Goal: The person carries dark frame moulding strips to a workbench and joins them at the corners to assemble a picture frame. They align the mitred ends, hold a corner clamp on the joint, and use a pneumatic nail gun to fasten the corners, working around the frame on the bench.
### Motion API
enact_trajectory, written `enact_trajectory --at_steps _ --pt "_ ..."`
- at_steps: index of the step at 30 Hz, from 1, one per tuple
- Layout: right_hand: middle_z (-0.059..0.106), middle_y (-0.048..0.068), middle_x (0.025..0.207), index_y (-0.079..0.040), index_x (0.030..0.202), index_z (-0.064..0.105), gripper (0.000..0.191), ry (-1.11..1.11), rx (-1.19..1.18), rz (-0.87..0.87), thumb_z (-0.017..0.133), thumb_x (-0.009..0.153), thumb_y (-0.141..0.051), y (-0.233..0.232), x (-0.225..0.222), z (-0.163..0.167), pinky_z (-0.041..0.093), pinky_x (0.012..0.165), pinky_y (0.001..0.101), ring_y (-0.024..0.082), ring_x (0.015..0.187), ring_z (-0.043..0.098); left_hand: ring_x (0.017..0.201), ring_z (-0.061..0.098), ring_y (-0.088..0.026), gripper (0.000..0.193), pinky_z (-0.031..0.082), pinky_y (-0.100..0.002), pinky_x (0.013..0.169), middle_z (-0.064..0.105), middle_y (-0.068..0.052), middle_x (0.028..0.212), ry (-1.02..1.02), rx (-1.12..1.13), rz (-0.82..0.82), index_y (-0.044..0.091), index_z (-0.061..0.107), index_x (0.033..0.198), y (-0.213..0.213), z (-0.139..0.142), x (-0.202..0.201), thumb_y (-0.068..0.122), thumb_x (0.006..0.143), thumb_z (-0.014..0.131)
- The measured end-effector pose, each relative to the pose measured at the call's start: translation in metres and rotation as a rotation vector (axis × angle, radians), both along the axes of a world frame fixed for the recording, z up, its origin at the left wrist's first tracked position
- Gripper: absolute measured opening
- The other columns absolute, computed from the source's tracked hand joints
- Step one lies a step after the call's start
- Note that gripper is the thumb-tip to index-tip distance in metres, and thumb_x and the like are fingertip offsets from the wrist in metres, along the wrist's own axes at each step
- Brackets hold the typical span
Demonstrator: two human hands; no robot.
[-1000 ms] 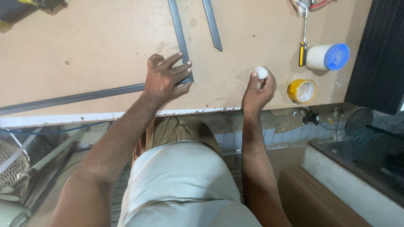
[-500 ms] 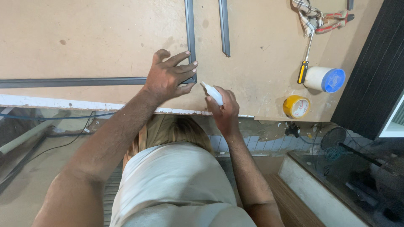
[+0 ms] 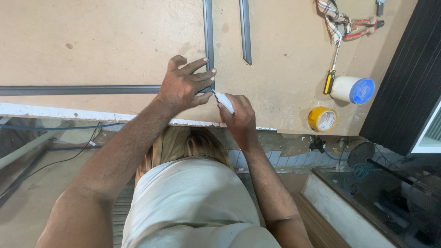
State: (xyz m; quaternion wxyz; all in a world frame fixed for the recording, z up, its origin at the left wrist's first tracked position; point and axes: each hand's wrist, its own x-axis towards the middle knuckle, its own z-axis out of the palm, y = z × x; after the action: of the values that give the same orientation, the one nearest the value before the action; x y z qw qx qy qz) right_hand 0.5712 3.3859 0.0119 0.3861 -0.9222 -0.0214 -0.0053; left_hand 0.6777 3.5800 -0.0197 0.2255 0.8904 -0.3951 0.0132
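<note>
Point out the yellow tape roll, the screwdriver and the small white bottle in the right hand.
yellow tape roll [image 3: 322,119], head view, on its outer band.
screwdriver [image 3: 329,82], head view, on its yellow-black handle.
small white bottle [image 3: 226,101], head view, on its body.

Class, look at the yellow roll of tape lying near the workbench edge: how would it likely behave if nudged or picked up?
The yellow roll of tape lies flat on its side, so a nudge would probably slide it, not roll it. It looks like a hollow ring, so likely light. It sits close to the beige board workbench edge, so a push that way might drop it.
</note>
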Motion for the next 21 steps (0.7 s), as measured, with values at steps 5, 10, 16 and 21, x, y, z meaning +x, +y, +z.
enact_trajectory --at_steps 5,10,16,21 --pt "0.068 0.012 0.102 0.000 0.121 0.067 0.025 0.040 -0.017 0.009 0.072 0.098 -0.009 -0.0036 -0.0008 0.0028 0.056 0.080 0.0389 0.027 0.097 0.068 0.139 0.053 -0.011 0.032 0.034 -0.047 0.116 0.074 0.011 0.129 0.023 -0.021 0.000 0.022 0.080 0.106 -0.0002 0.0005 0.0008 0.049 0.090 0.081" --pt "0.068 0.013 0.103 0.000 0.120 0.067 0.026 0.027 -0.002 0.010 0.073 0.097 -0.010 -0.0015 -0.0010 0.0025 0.056 0.082 0.0393 0.028 0.098 0.068 0.139 0.053 -0.011 0.033 0.034 -0.047 0.116 0.074 0.011 0.129 0.030 -0.024 -0.005 0.022 0.080 0.107 0.0001 0.0007 0.0013 0.049 0.089 0.081" --pt "0.068 0.013 0.104 0.000 0.120 0.066 0.026 -0.003 -0.044 -0.011 0.073 0.097 -0.010 -0.0006 -0.0036 0.0041 0.055 0.084 0.0401 0.030 0.099 0.067 0.138 0.053 -0.011 0.032 0.033 -0.047 0.116 0.074 0.011 0.129 0.020 -0.007 -0.012 0.022 0.080 0.107 0.0003 0.0012 0.0021 0.049 0.090 0.081" --pt "0.068 0.012 0.104 -0.001 0.120 0.067 0.026 -0.024 -0.018 -0.024 0.073 0.097 -0.010 0.0012 -0.0018 0.0032 0.055 0.084 0.0403 0.030 0.099 0.067 0.139 0.053 -0.012 0.032 0.033 -0.048 0.116 0.074 0.010 0.130 0.029 -0.016 -0.015 0.021 0.080 0.107 0.0000 0.0028 0.0023 0.049 0.090 0.081"
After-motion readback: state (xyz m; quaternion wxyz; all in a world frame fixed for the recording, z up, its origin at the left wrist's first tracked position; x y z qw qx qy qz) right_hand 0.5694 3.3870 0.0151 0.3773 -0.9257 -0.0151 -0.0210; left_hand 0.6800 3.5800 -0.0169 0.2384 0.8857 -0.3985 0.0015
